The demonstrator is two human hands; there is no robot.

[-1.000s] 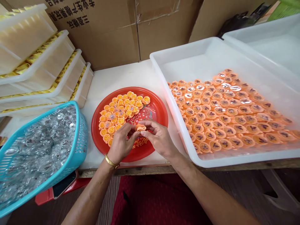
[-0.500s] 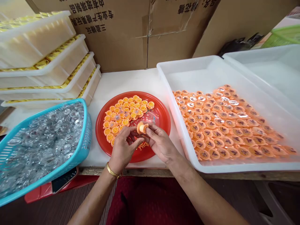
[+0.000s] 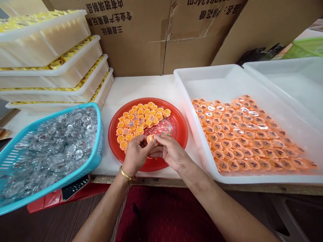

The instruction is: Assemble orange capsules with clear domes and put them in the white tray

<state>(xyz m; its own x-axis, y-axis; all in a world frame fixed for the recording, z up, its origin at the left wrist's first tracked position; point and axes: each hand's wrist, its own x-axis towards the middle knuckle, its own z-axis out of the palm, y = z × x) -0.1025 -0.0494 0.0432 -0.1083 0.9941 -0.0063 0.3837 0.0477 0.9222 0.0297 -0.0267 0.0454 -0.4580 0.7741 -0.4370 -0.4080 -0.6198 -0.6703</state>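
Over the front of a red round tray (image 3: 180,134), my left hand (image 3: 136,153) and my right hand (image 3: 173,151) meet around one small orange plastic cup (image 3: 150,138). Fingers and thumbs of both hands pinch it, so much of it is covered. Behind my hands, on the tray, lie many similar orange cups (image 3: 140,116) with yellow-orange bits inside. A few of them have something clear on top. Some loose orange bits show under my fingers.
At left stands a blue basket (image 3: 99,134) full of clear plastic pieces (image 3: 63,144). Stacked white crates (image 3: 60,43) with yellow packets rise behind it. At right, a white tub (image 3: 214,179) holds rows of capped orange cups (image 3: 247,134). Cardboard boxes (image 3: 141,50) form the back.
The cup has turned in my fingers, from lying with its stem showing to mostly covered. Both hands now close tighter around it. The whole view has shifted slightly.
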